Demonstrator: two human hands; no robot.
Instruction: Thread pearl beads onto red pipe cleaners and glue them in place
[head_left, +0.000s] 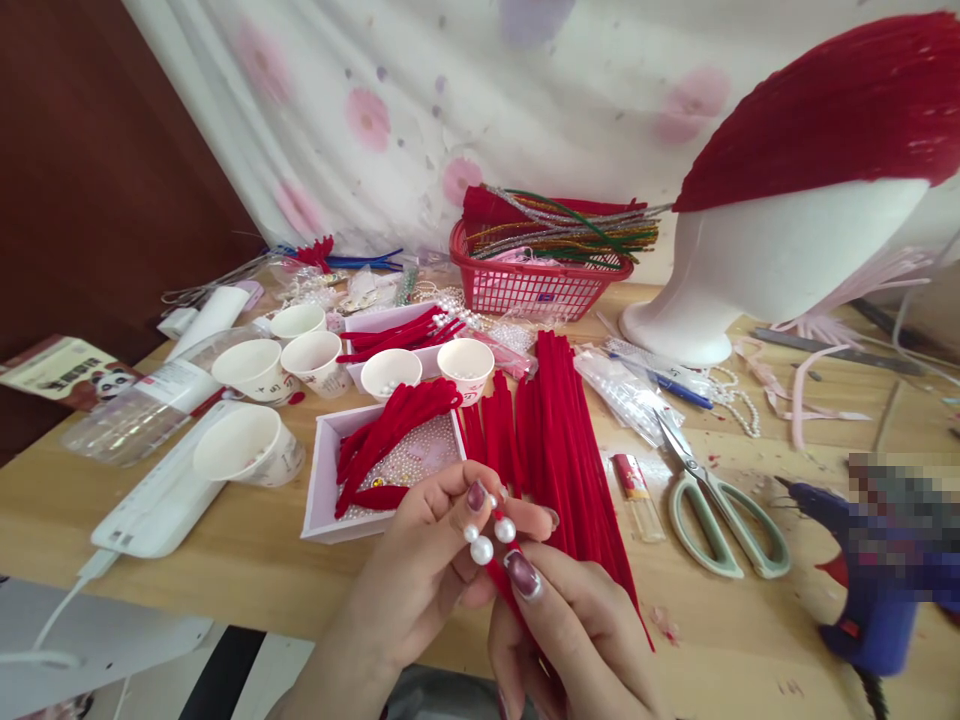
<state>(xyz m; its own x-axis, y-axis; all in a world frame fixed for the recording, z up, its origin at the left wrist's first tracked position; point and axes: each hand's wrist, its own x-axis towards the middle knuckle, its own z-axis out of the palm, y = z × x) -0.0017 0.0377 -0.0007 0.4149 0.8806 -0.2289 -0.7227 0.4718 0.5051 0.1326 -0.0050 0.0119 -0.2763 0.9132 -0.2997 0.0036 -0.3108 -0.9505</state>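
My left hand (431,550) is closed in a pinch at the upper end of a red chenille stem, among its beads. White pearl beads (482,549) of larger and smaller size sit there between my fingertips. Lower down, my right hand (577,620) grips the red chenille stem (504,588) between thumb and fingers; its lower end is hidden in the palm. Just behind my left hand stands a white box (322,480) with small loose pearls and bent red stems (397,425). A bundle of long red chenille stems (555,430) lies behind my right hand.
Scissors (697,475), a small red-capped bottle (636,490) and a blue glue gun (862,570) lie right. Paper cups (247,445) and a power strip (157,500) stand left. Behind are a red basket (532,285) and a white foam head (750,260) with a red covering.
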